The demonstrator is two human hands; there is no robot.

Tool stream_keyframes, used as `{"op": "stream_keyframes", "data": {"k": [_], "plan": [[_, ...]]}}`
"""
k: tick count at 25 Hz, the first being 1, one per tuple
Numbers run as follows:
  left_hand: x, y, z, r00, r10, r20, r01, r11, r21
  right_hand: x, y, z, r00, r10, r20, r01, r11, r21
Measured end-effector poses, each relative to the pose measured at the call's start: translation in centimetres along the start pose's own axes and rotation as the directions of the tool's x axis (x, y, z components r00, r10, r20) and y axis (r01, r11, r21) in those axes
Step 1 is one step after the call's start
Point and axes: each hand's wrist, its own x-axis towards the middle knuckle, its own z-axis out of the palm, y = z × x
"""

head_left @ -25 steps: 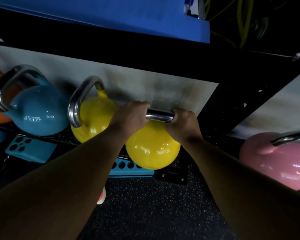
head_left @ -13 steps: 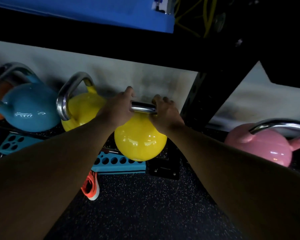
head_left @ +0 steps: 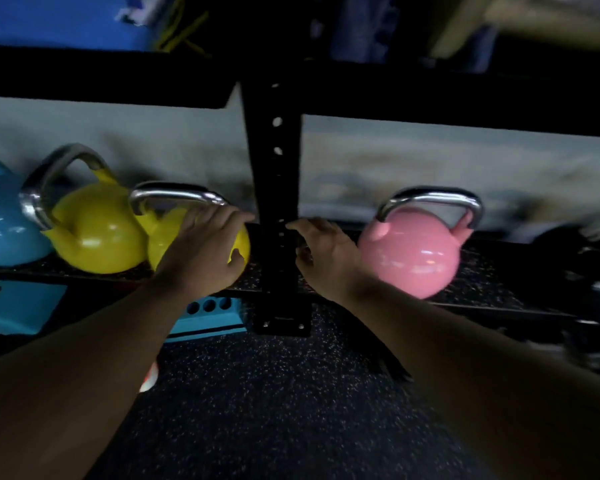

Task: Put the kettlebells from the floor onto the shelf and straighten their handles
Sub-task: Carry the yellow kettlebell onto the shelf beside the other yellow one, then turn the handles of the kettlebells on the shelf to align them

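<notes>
Two yellow kettlebells stand side by side on the low shelf (head_left: 201, 277). The right yellow kettlebell (head_left: 163, 233) has its steel handle level and facing me. My left hand (head_left: 205, 252) rests spread on its front, fingers apart. The left yellow kettlebell (head_left: 97, 230) has its handle turned at an angle. My right hand (head_left: 326, 252) hangs open just right of the black upright post (head_left: 274, 168), gripping nothing. A pink kettlebell (head_left: 413, 252) sits on the shelf right of that hand, handle level. A blue kettlebell (head_left: 4, 230) is at the far left.
The upper shelf beam (head_left: 101, 74) runs low overhead. Teal perforated blocks (head_left: 208, 315) lie under the shelf. The post's foot plate (head_left: 281, 323) is bolted to the speckled rubber floor (head_left: 274, 410). Dark blurred objects (head_left: 596, 258) sit at the far right.
Both hands have let go of the right yellow kettlebell's handle; it now rests on the shelf. My right hand moved right past the post. The view swung to the right.
</notes>
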Motion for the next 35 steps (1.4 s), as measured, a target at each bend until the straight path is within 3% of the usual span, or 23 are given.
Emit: {"op": "stream_keyframes", "data": {"k": [6, 11, 16, 19, 24, 28, 32, 33, 35], "plan": [[6.1, 17.1, 1.2, 0.965, 0.241, 0.099, -0.239, 0.970, -0.035, -10.6, 13.6, -10.5, 0.991, 0.122, -0.049, -0.130, 0.964, -0.233], [11.0, 31.4, 1.1, 0.940, 0.327, 0.100, -0.319, 0.944, -0.085, -19.2, 24.9, -18.5, 0.954, 0.265, -0.141, -0.296, 0.908, -0.296], [14.6, 41.3, 4.0, 0.922, 0.378, 0.085, -0.362, 0.918, -0.164, -23.4, 33.7, -22.1, 0.897, 0.396, -0.199, -0.441, 0.841, -0.314], [17.9, 45.8, 6.6, 0.926, 0.355, 0.127, -0.324, 0.922, -0.214, -23.5, 38.6, -23.7, 0.846, 0.470, -0.250, -0.529, 0.798, -0.290], [26.2, 52.3, 8.4, 0.976, 0.122, 0.178, -0.042, 0.917, -0.398, -20.5, 45.2, -26.8, 0.794, 0.522, -0.311, -0.600, 0.754, -0.267], [30.0, 57.9, 9.5, 0.950, -0.120, 0.288, 0.284, 0.714, -0.640, -17.9, 49.1, -27.8, 0.778, 0.531, -0.335, -0.582, 0.810, -0.069], [28.8, 61.0, 11.2, 0.714, -0.345, 0.610, 0.690, 0.193, -0.698, -17.4, 52.0, -28.1, 0.826, 0.547, -0.139, -0.549, 0.835, 0.026], [28.7, 61.4, 11.4, 0.665, -0.355, 0.657, 0.730, 0.121, -0.673, -17.2, 52.5, -28.3, 0.837, 0.537, -0.104, -0.535, 0.843, 0.047], [29.5, 61.8, 11.3, 0.654, -0.355, 0.668, 0.738, 0.105, -0.666, -16.4, 53.0, -28.7, 0.827, 0.558, -0.075, -0.548, 0.828, 0.121]]}}
